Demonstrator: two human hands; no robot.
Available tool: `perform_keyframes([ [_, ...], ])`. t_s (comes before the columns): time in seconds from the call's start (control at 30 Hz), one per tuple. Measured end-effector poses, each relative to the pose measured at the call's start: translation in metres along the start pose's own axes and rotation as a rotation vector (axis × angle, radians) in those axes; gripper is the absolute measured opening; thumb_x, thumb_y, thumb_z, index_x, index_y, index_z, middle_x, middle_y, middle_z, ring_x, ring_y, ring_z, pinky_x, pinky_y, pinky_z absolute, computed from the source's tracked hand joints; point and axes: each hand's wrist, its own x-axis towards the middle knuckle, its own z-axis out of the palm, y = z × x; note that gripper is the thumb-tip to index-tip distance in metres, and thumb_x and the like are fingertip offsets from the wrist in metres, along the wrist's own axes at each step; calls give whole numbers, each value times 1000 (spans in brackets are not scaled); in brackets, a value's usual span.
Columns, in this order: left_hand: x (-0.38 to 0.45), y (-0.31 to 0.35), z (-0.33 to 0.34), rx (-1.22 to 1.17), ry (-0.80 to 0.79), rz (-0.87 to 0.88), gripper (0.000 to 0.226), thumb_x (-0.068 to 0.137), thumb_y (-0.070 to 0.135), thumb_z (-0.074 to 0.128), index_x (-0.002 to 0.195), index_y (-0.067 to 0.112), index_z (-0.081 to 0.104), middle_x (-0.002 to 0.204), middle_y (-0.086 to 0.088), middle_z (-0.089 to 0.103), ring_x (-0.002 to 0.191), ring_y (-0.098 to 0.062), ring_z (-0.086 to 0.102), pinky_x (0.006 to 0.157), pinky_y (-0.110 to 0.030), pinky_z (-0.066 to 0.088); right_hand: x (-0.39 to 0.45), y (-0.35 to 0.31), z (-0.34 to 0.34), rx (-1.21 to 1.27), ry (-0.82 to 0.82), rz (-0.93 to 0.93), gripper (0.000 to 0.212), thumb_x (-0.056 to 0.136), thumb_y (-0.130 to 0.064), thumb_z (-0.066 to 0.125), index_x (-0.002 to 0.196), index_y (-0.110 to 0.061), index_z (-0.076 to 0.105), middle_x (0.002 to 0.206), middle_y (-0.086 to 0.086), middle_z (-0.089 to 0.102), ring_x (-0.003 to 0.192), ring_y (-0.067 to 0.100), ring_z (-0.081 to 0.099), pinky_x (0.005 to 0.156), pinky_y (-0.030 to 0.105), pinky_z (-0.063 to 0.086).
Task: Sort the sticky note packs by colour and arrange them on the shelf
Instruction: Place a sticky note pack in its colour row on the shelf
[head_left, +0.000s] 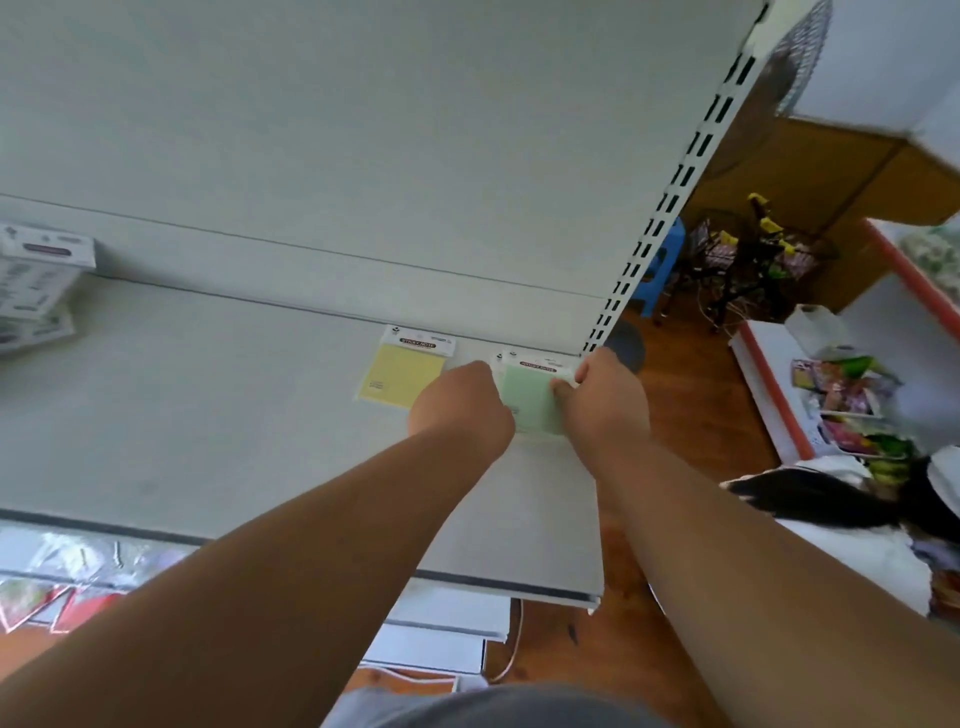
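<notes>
Now both my hands hold the green pack (530, 400) between them: left hand (460, 402) fingers curled at its left edge, right hand (605, 397) pinching its right, long axis toward the shelf (208, 415) back.

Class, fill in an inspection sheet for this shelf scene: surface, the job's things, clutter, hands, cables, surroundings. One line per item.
Surface: pale grey metal shelf, slotted upright at its right end.
Job's things: yellow sticky note pack lying flat near the back; green sticky note pack to its right, on other packs.
Clutter: white printed packs stacked at far left.
Hands: left hand and right hand grip the green pack's sides.
Cables: thin cord on the floor below.
Surroundings: wooden floor, blue plastic stool, neighbouring shelf of colourful goods.
</notes>
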Motion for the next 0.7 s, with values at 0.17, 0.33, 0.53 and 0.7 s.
perform_keyframes([
  [0.17, -14, -21, -14, -76, 87, -20, 19, 86, 33, 54, 103, 25, 58, 102, 6, 63, 93, -19, 59, 72, -29, 45, -11, -32, 4, 30, 36, -214, 16, 93, -32, 52, 90, -17, 48, 82, 2, 57, 72, 20, 55, 56, 31, 38],
  [0.33, -27, -73, -50, -88, 177, -64, 21, 86, 34, 53, 104, 28, 59, 99, 8, 64, 89, -18, 60, 74, -30, 51, -31, -106, 24, 145, 13, -358, 14, 88, -30, 57, 85, -19, 49, 78, -2, 60, 70, 19, 56, 60, 31, 44],
  [0.53, -30, -199, -130, -103, 303, -185, 16, 86, 32, 50, 98, 30, 60, 94, 9, 64, 82, -15, 57, 68, -27, 47, -72, -231, 85, 263, -64, -459, 15, 88, -32, 59, 84, -20, 51, 73, -7, 58, 65, 12, 54, 55, 25, 37],
  [0.7, -30, -323, -219, -67, 369, -255, 14, 85, 31, 50, 95, 32, 59, 94, 9, 64, 82, -18, 57, 69, -29, 46, -113, -357, 152, 379, -156, -435, 13, 87, -30, 61, 84, -18, 56, 75, -9, 60, 68, 13, 55, 57, 24, 41],
])
